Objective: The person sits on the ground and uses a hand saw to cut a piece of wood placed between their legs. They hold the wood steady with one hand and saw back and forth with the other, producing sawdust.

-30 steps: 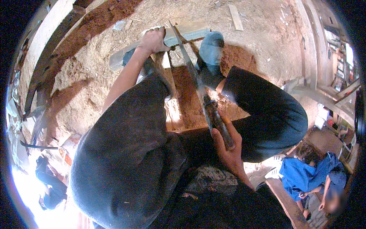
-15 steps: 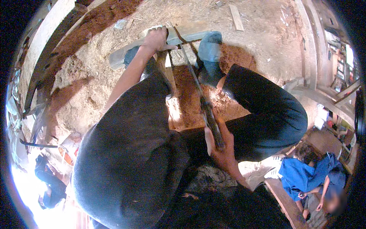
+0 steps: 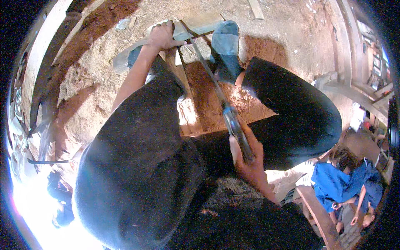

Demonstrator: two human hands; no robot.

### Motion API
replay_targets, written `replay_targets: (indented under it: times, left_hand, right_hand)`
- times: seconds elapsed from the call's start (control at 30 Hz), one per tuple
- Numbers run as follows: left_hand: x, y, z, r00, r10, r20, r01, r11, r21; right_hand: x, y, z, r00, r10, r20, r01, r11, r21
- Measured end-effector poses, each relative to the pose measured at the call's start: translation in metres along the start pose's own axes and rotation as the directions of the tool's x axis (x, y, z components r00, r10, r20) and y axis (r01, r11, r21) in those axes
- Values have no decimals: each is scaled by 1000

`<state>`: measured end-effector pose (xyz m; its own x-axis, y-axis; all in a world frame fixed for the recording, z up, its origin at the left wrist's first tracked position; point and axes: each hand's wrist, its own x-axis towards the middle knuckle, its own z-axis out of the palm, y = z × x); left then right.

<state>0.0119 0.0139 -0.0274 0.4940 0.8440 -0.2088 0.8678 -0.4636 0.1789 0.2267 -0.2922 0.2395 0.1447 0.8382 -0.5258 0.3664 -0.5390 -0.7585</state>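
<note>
My left hand (image 3: 160, 38) is closed over a long pale board (image 3: 126, 61) lying crosswise at my feet, its thumb pointing right beside the saw blade. My right hand (image 3: 251, 160) is wrapped round the dark handle of a long saw (image 3: 211, 77), which slants away from me across the board, just right of my left thumb. My right foot, in a grey-blue slipper (image 3: 225, 41), rests at the board's right part; the left one is partly hidden behind my arm. A narrow wooden piece (image 3: 185, 96) lies lengthwise between my dark-trousered legs.
Dusty earth (image 3: 83, 108) surrounds me. Timber beams (image 3: 41, 71) curve along the left, with more framing (image 3: 346, 96) on the right. A loose slat (image 3: 256, 8) lies ahead. A co-worker in blue (image 3: 333, 183) sits at lower right; another person (image 3: 60, 200) is in glare at lower left.
My right hand and the saw moved forward, then back toward me along the blade's line. My left hand stays on the board. The whole view has shifted slightly.
</note>
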Motion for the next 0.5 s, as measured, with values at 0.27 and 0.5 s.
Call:
replay_targets:
  times: [0.27, 0.5]
  left_hand:
    - [0, -2, -6, 1000, 6, -7, -6, 1000, 7]
    - [0, 8, -1, 1000, -12, -2, 12, 999, -30]
  right_hand:
    - [9, -1, 0, 1000, -17, 2, 17, 1000, 9]
    - [87, 14, 22, 961, -273, -38, 267, 957, -116]
